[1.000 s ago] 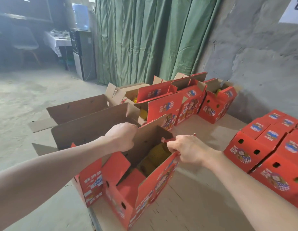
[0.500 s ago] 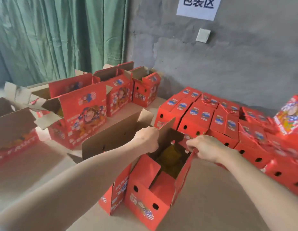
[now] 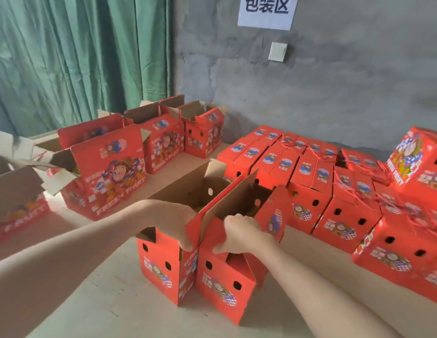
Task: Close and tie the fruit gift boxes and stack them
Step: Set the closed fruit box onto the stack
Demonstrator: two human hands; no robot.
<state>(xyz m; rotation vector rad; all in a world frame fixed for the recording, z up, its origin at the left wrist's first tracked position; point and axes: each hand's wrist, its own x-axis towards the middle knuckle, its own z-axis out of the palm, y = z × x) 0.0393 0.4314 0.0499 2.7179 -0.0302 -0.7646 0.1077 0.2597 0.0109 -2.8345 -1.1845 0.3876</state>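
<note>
Two open red fruit gift boxes stand side by side in front of me, the left box [image 3: 159,269] and the right box [image 3: 222,281], each with brown inner flaps raised. My left hand [image 3: 178,225] reaches over the left box and grips the shared upright flap edge, its fingers partly hidden by that flap. My right hand [image 3: 239,232] grips the near end flap of the right box. Yellow fruit shows faintly inside. Closed red boxes [image 3: 307,181] tied with red string stand in rows to the right.
Several open red boxes [image 3: 110,172] stand at the left and back on the cardboard-covered table [image 3: 66,284]. A stacked closed box [image 3: 420,159] sits at far right. A grey wall with a paper sign [image 3: 266,11] and a green curtain [image 3: 78,57] lie behind.
The view has swung right toward the closed boxes. Both hands and the two open boxes came nearer, and my hands shifted down from the tall flaps to the near ends.
</note>
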